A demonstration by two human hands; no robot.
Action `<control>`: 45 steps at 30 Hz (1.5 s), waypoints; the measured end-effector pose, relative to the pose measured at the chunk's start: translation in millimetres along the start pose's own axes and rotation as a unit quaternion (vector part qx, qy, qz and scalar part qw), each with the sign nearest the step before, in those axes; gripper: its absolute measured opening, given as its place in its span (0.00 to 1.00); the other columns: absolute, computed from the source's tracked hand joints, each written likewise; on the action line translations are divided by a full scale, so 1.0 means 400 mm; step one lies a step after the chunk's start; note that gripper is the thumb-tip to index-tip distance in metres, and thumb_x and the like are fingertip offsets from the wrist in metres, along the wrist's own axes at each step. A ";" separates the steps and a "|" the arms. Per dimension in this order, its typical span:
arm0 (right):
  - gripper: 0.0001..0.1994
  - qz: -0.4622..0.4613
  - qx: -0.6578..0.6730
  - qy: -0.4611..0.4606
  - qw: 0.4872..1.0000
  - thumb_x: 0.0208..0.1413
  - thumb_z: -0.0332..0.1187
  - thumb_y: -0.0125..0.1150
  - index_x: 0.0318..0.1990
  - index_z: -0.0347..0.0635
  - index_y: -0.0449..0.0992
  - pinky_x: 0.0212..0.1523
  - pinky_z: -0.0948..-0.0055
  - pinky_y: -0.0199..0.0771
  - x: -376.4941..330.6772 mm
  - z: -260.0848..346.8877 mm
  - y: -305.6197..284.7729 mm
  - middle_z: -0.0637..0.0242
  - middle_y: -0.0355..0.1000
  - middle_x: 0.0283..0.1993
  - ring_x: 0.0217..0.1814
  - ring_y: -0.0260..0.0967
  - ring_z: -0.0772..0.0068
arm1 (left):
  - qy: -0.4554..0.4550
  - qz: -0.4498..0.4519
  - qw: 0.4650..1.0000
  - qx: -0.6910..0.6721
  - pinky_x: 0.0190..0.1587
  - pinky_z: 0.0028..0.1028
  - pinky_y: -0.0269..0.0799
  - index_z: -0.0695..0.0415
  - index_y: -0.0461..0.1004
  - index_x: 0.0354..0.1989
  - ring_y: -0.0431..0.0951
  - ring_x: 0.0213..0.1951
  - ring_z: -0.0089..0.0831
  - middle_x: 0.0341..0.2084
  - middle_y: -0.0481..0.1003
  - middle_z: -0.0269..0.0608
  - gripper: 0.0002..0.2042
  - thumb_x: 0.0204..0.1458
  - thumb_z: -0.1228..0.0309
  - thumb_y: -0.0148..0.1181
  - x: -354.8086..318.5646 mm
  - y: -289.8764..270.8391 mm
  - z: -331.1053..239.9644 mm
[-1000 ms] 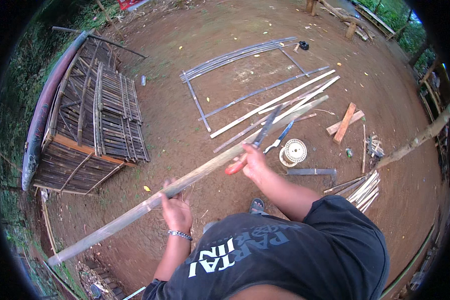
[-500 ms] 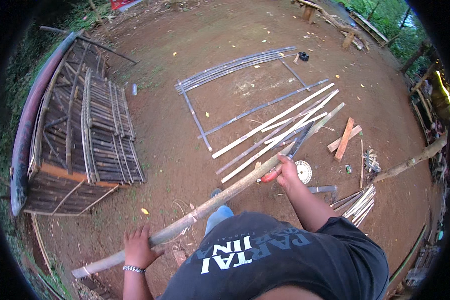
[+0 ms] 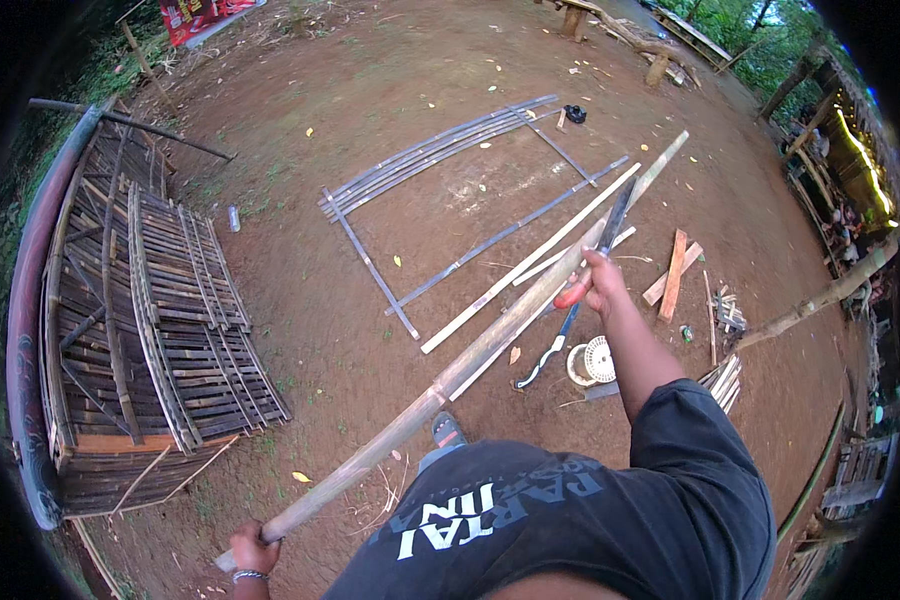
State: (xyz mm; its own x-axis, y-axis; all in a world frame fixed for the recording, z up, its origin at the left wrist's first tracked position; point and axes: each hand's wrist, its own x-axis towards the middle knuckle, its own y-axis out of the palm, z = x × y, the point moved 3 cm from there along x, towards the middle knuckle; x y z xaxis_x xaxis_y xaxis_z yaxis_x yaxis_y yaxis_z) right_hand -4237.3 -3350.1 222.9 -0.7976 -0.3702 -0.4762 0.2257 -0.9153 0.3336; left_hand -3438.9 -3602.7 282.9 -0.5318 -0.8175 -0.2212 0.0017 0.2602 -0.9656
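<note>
Gripping pole near its end, left hand wraps round it; pole stretches forward-right from there, past right hand, curled around knife. Pole likely stiff, fairly light, smooth; mid-length hold should balance best.

Brown earth bears strips, planks, a spool.

Place: outdoor yard in use as an open-air bamboo workshop. Ground: bare brown earth, scattered leaves. Left: slatted bamboo panels. Centre: thin bamboo strips, laid in a rectangle. Near: one long bamboo pole; one knife, long-bladed. Right: one white spool; two wooden planks, crossed; one bundle of cut sticks. Far right: green trees.
</note>
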 end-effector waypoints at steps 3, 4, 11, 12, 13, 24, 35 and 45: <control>0.15 -0.030 -0.076 -0.050 0.995 0.58 0.33 0.57 0.49 0.38 0.65 0.40 0.53 0.80 -0.016 -0.009 -0.027 0.58 0.67 0.44 0.45 0.69 0.64 | 0.011 -0.007 0.999 -0.048 0.34 0.44 0.73 0.58 0.75 0.25 0.78 0.28 0.50 0.22 0.76 0.50 0.16 0.33 0.62 0.74 0.096 0.096 -0.099; 0.14 -0.043 -0.116 -0.058 0.991 0.58 0.32 0.57 0.48 0.38 0.65 0.39 0.54 0.80 -0.022 -0.038 -0.066 0.60 0.68 0.43 0.44 0.70 0.64 | 0.007 0.009 0.999 -0.049 0.34 0.43 0.74 0.58 0.77 0.28 0.78 0.28 0.50 0.23 0.77 0.50 0.17 0.34 0.61 0.74 0.146 0.135 -0.146; 0.09 -0.103 -0.356 0.123 0.921 0.52 0.29 0.58 0.41 0.39 0.71 0.28 0.61 0.75 -0.316 -0.340 -0.412 0.64 0.69 0.34 0.33 0.68 0.67 | 0.034 0.025 0.993 -0.114 0.39 0.44 0.75 0.54 0.80 0.36 0.80 0.34 0.50 0.30 0.79 0.52 0.20 0.41 0.51 0.66 0.593 0.318 -0.634; 0.10 -0.099 -0.409 0.151 0.894 0.51 0.28 0.58 0.41 0.38 0.71 0.28 0.59 0.76 -0.345 -0.391 -0.549 0.63 0.69 0.35 0.34 0.68 0.64 | 0.070 0.026 0.989 -0.131 0.40 0.45 0.75 0.54 0.79 0.37 0.79 0.36 0.50 0.32 0.79 0.53 0.20 0.42 0.52 0.66 0.665 0.305 -0.742; 0.09 -0.120 -0.359 0.188 0.906 0.52 0.29 0.58 0.40 0.38 0.71 0.27 0.58 0.75 -0.411 -0.422 -0.528 0.62 0.69 0.34 0.33 0.69 0.63 | 0.072 0.041 0.987 -0.137 0.42 0.45 0.75 0.55 0.79 0.37 0.79 0.37 0.51 0.32 0.79 0.54 0.20 0.42 0.53 0.65 0.728 0.244 -0.816; 0.06 -0.218 -0.320 0.216 0.896 0.52 0.28 0.61 0.33 0.39 0.69 0.26 0.60 0.75 -0.752 -0.448 -0.592 0.64 0.70 0.32 0.28 0.68 0.66 | 0.117 -0.032 0.991 -0.055 0.68 0.58 0.28 0.56 0.55 0.67 0.36 0.73 0.42 0.71 0.43 0.49 0.47 0.39 0.51 0.72 0.959 0.205 -1.083; 0.10 -0.118 -0.497 0.279 0.814 0.47 0.33 0.68 0.30 0.42 0.72 0.24 0.64 0.67 -0.774 -0.473 -0.680 0.67 0.67 0.23 0.24 0.63 0.71 | 0.103 0.491 0.860 0.092 0.61 0.38 0.63 0.62 0.71 0.55 0.68 0.59 0.48 0.56 0.69 0.56 0.35 0.44 0.47 0.64 0.368 0.759 -0.522; 0.11 -0.105 -0.442 0.287 0.843 0.51 0.33 0.66 0.34 0.39 0.70 0.22 0.65 0.71 -0.576 -0.392 -0.642 0.65 0.70 0.26 0.25 0.68 0.69 | -0.006 0.252 0.964 -0.088 0.62 0.39 0.62 0.63 0.68 0.57 0.68 0.59 0.52 0.57 0.67 0.59 0.33 0.50 0.50 0.59 0.578 0.713 -0.657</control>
State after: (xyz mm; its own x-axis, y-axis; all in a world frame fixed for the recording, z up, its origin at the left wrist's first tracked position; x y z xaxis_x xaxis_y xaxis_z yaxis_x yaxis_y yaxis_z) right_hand -4023.9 -3054.5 119.3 -0.5263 0.0311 -0.8497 0.6445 -0.6372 -0.4225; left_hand -3784.0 -3582.5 -7.7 -0.4909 -0.5701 -0.6588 0.1139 0.7077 -0.6972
